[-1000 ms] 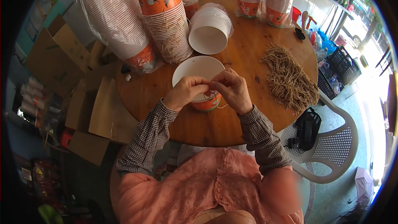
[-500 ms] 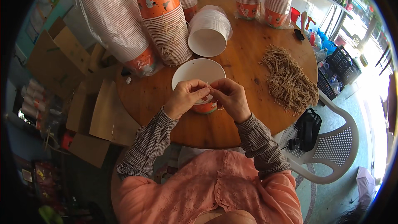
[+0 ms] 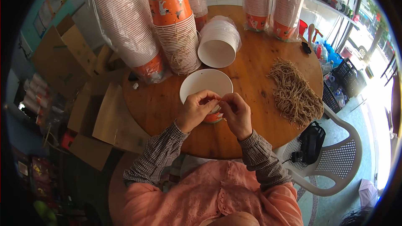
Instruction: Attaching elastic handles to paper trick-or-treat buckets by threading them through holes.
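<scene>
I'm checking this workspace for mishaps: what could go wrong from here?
The left hand and right hand are close together over the near rim of the bowl; a bump might tip it. The tall cup stack behind it could topple if knocked. The loose pile of strands lies by the right edge of the table, where some might slip off.

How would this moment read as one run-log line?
Left hand: pinched, near bowl; right hand: pinched, beside left; held item: unclear; bowl: upright on table; string pile: table's right side
</scene>
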Motion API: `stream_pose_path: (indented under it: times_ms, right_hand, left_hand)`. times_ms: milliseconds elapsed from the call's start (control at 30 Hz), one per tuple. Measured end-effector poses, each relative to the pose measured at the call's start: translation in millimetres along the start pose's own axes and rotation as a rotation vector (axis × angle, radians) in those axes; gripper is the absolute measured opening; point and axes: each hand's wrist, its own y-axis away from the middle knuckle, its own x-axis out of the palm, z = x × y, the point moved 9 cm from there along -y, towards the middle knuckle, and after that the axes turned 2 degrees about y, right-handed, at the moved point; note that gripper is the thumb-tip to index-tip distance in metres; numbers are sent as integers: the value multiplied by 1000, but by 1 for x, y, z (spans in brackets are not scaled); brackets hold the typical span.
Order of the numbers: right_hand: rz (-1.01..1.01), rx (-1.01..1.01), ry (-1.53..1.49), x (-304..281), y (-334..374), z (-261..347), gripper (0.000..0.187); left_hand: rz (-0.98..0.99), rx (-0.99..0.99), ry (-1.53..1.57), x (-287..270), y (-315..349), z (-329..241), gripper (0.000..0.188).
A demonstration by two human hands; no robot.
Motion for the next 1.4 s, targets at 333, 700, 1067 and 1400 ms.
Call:
stream_pose_path:
  times_ms: [333,700,1067,1400]
  right_hand:
    - [-9,61,-27,-6,0,-7,6]
    - [0,-307,310,-5,5,30,9]
    - [-37,-441,436,-5,10,41,13]
    - [-18,-344,308,-7,4,29,10]
  left_hand:
    - [46,5,22,2,1,1,11]
    - [64,-50,49,3,-4,-1,9]
    - [-14,-7,57,1,-5,6,10]
    - [92,31,-145,6,-3,-5,14]
